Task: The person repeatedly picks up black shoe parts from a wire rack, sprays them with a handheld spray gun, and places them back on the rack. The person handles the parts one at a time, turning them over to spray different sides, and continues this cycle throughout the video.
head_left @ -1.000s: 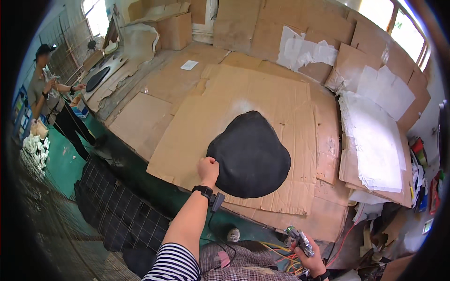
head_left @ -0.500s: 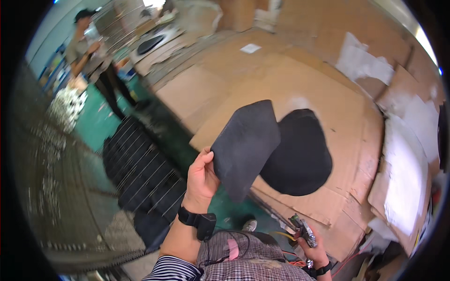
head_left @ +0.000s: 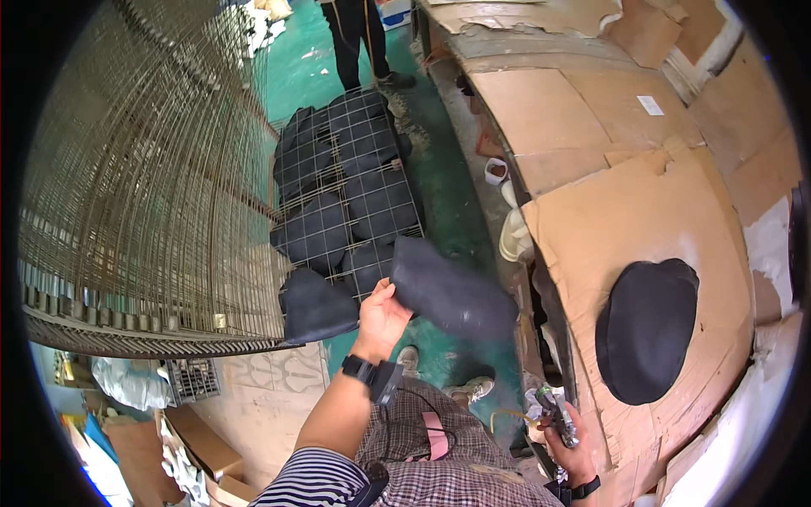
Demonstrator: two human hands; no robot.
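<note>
My left hand pinches the edge of a limp, dark grey cut sheet, which hangs out to the right between rack and table. Its tip lies close to the wire rack shelf, where several similar dark pieces lie on and under the wires. Another dark piece rests at the shelf's near end. Low on the right, my right hand is wrapped round a metal spray gun with a yellowish hose. On the cardboard-covered table, to the right, lies a rounded black piece.
Tall stacked wire racks fill the left. A person's legs stand on the green floor beyond the shelf. Under the table edge are a white cup and pale objects. Cardboard boxes stand at the lower left.
The view has swung left and down toward the rack. My left hand has carried the dark sheet from over the table to beside the wire shelf. My right hand still grips the spray gun.
</note>
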